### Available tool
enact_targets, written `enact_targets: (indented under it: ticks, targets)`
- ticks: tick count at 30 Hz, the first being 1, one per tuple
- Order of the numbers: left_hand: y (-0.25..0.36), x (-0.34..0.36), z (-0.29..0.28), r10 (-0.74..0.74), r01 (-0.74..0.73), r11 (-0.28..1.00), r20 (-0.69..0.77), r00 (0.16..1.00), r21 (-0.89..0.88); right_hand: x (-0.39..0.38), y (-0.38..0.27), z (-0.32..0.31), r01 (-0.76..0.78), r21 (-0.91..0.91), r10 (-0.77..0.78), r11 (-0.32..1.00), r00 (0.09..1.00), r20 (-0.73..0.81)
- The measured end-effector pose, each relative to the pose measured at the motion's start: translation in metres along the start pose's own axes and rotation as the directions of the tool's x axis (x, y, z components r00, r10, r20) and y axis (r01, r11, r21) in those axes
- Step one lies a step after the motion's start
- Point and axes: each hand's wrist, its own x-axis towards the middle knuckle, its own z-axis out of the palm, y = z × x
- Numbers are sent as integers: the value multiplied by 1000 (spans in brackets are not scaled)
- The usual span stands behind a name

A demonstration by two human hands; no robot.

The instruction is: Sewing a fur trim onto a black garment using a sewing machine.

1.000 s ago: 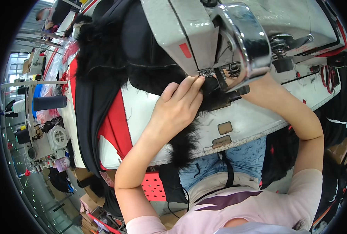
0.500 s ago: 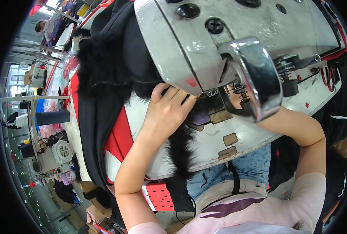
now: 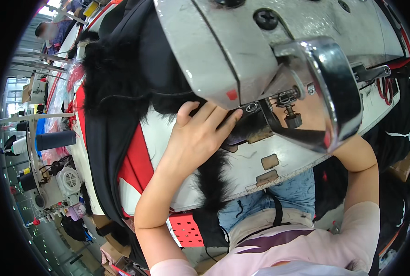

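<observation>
My left hand [image 3: 198, 133] lies on black fur fabric [image 3: 113, 73] at the sewing machine's head [image 3: 223, 46], fingers bent and apart, some tips hidden beneath it, the thumb beside the presser foot [image 3: 252, 106]. A strip of fur [image 3: 212, 179] hangs down right of my left wrist. My right hand [image 3: 315, 115] is mostly behind the large chrome guard [image 3: 324, 92]; skin shows around the spring and lever parts, but the fingers are hidden.
The white machine table [image 3: 283, 161] has red and black fabric [image 3: 131, 165] over its left part. Another machine [image 3: 67, 179] stands at the left. A co-worker [image 3: 53, 34] is at the upper left. Cardboard boxes [image 3: 113, 248] sit below.
The machine head appears larger and shifted in view. My right hand and forearm have moved downward in the picture, now more hidden by the chrome guard. My left fingers have shifted slightly under the head.
</observation>
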Motion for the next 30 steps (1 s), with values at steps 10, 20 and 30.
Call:
enact_targets:
  ticks: [10,20,30]
  targets:
    - [28,-20,-4,-443,431,893,-84,893,-127,-4,-2,-5,211,-446,-295,870,947,-127]
    - [41,-35,-15,-412,409,863,55,910,-296,-4,-13,-9,188,-930,-441,316,897,31]
    - [57,-14,-26,-372,399,906,182,910,-144,1,-3,-12,263,-824,-463,502,886,0]
